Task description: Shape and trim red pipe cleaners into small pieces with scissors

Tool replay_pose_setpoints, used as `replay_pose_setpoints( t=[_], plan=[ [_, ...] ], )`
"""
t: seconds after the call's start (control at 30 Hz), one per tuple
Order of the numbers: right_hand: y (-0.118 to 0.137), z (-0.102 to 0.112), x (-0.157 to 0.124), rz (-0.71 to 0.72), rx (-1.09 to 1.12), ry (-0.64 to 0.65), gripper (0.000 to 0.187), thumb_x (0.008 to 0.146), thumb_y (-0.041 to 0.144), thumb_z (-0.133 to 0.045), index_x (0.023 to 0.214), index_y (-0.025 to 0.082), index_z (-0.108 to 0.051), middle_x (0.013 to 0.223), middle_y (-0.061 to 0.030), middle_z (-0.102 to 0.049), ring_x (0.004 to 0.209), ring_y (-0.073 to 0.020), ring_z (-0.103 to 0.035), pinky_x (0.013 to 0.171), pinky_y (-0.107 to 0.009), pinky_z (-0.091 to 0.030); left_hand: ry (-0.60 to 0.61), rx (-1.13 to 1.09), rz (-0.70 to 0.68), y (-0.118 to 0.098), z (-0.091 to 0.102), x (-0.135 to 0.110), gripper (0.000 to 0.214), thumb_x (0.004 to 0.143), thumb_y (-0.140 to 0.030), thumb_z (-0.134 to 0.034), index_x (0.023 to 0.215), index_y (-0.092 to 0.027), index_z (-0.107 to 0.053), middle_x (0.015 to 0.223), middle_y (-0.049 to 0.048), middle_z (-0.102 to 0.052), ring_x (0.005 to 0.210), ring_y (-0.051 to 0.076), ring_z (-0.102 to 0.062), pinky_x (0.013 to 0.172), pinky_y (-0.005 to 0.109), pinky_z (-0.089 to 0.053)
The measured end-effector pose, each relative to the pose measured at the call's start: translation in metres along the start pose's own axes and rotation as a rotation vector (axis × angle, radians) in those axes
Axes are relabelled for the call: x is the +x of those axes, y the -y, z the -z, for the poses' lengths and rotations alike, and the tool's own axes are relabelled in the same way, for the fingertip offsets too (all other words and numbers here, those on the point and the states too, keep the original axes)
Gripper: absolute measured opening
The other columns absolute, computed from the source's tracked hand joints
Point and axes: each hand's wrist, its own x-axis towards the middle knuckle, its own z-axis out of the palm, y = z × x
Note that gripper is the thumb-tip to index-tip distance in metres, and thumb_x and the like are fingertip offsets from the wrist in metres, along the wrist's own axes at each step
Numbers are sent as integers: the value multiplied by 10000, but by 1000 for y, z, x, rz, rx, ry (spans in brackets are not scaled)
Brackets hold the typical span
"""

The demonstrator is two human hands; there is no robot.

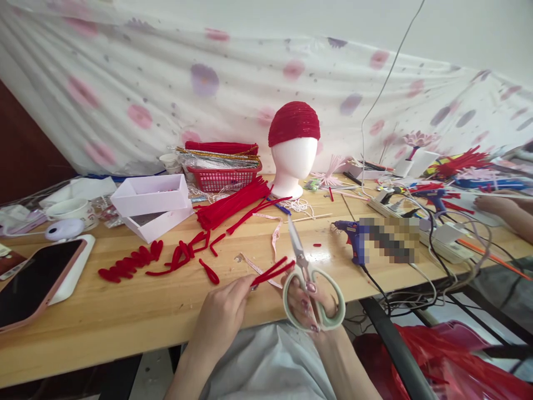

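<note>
My left hand [225,314] is closed, pinching a few red pipe cleaner pieces [272,271] at the table's front edge. My right hand [310,305] is closed through the pale green handles of scissors [306,278], whose blades point away from me, just right of the red pieces. A row of folded red pipe cleaner petals [131,262] lies on the wooden table [125,311] to the left. A bundle of long red pipe cleaners [233,205] lies further back.
A white foam head with a red cap [293,147] stands at the back. A red basket [222,176], pink boxes [152,203], a phone [35,280], a blue glue gun [353,236] and cables [441,244] surround it. Another person's hand [497,206] rests at far right.
</note>
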Motion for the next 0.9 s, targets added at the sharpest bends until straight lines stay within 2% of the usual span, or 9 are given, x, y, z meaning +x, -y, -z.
replay_pose_setpoints(
  t=[0.1,0.23,0.3,0.37,0.5,0.6,0.67,0.8,0.9],
  plan=[
    [24,3,-2,95,-311,-232,312,802,466,-728,807,211,-548,576,55,-490,403,-75,-368,347,-183,-316,-112,-274,280,-1,0,0,276,941,-308,-447,996,-189,-690,849,78,-766,418,113,-554,460,243,-443],
    [59,13,-3,154,-1399,-747,216,775,356,-722,867,201,-605,752,-45,-665,658,-209,-603,589,-307,-461,-149,-689,570,-5,1,3,398,881,-532,-537,940,-157,-658,716,53,-723,320,55,-396,343,201,-271],
    [67,21,-2,116,-1839,-806,145,817,287,-625,910,179,-647,806,-95,-696,752,-266,-625,662,-354,-455,-128,-797,612,-6,0,5,422,841,-558,-584,921,-148,-646,659,36,-697,309,43,-367,336,192,-219],
    [68,29,-1,85,-2034,-776,151,824,224,-566,911,162,-673,823,-124,-707,801,-294,-635,692,-369,-448,-118,-850,625,-6,-1,7,430,823,-567,-603,913,-147,-636,612,10,-664,305,39,-345,339,192,-203],
    [66,31,2,137,-2029,-810,199,860,224,-518,953,159,-681,909,-146,-709,863,-308,-643,729,-388,-458,-123,-880,633,-10,-3,8,422,822,-571,-605,904,-157,-623,550,-37,-591,319,36,-317,355,189,-188],
    [63,14,6,290,-1818,-805,193,899,312,-529,909,184,-674,942,-129,-714,886,-296,-646,785,-413,-468,-102,-871,629,-14,-5,8,414,833,-570,-592,890,-161,-619,528,-54,-550,342,36,-286,369,185,-191],
    [54,-2,11,329,-1517,-708,230,907,401,-567,887,198,-672,903,-105,-726,850,-271,-659,797,-409,-484,-48,-853,627,-15,-7,6,431,837,-584,-579,902,-160,-623,522,-56,-540,353,39,-270,369,183,-186],
    [26,-31,29,196,-885,-339,343,860,449,-680,1102,207,-657,951,-66,-729,853,-213,-672,783,-349,-519,105,-837,616,-18,-11,1,468,835,-608,-571,915,-151,-629,509,-42,-549,365,43,-273,368,182,-160],
    [16,-38,40,149,-644,-240,291,819,461,-726,839,173,-691,740,-19,-714,681,-153,-643,661,-280,-512,214,-829,591,-20,-12,-1,466,848,-603,-556,896,-145,-624,500,-27,-563,370,46,-277,370,186,-163]
  ],
)
